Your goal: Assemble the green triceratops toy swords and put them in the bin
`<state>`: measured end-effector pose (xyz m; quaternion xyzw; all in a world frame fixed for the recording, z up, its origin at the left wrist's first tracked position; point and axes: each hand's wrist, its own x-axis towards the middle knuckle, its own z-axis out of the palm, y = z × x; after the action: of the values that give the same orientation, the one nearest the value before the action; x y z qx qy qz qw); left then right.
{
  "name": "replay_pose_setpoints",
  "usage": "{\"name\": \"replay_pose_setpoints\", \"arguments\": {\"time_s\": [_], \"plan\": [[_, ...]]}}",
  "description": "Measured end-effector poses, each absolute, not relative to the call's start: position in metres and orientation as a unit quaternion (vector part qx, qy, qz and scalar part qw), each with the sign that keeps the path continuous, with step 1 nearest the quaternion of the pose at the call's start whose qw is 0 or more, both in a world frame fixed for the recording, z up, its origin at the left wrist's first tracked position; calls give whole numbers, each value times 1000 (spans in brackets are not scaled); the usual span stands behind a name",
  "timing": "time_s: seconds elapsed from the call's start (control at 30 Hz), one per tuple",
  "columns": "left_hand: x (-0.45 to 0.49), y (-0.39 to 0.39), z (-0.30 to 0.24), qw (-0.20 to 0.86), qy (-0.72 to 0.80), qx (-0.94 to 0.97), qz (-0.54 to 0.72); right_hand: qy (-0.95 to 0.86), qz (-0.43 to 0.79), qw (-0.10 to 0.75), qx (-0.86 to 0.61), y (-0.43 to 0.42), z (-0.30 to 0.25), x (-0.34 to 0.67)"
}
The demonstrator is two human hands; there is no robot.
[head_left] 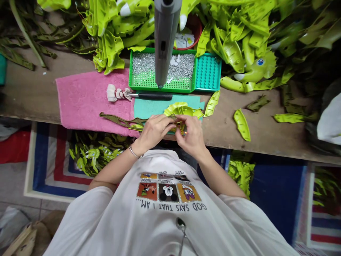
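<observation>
My left hand has its fingers closed on an olive-green plastic toy part, whose long curved end sticks out to the left over a pink cloth. My right hand meets it at the same spot, thumb and fingers pinched around the near side of the work. Just beyond the fingers lies a lime-green plastic shell piece on a teal mat; the hands partly cover it. How the pieces join between the fingertips is hidden.
A grey screwdriver-like tool hangs overhead, before a green tray of small screws and a teal tray. A black-handled tool with a cloth-wrapped head lies ahead. Lime plastic parts pile up behind; loose shells lie right.
</observation>
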<state>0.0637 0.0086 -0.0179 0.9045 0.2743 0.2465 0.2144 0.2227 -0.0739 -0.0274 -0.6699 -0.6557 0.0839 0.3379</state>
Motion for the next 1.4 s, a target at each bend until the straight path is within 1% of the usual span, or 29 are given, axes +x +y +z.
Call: {"name": "replay_pose_setpoints", "arguments": {"time_s": [0.1,0.2,0.47,0.6,0.83,0.97,1.07,1.23,1.4], "plan": [[63,9,-20,164,262,922,234,-663,62,328,-670,-76,-27,228],[64,10,-21,144,250,931,224,-665,57,324,-671,-78,-28,232],[64,11,-33,127,241,934,230,-670,32,332,-663,-83,-34,234],[62,9,-33,123,253,932,227,-667,41,335,-665,-83,-35,234],[59,5,-34,155,278,925,206,-663,89,292,-684,-81,-32,236],[60,2,-37,155,275,927,201,-668,77,279,-685,-79,-31,233],[60,-1,-39,134,269,934,194,-680,57,268,-680,-79,-30,232],[57,-4,-41,66,217,956,186,-692,81,307,-649,-90,-22,238],[51,-6,-46,67,186,965,174,-665,109,334,-659,-113,-15,242]]}}
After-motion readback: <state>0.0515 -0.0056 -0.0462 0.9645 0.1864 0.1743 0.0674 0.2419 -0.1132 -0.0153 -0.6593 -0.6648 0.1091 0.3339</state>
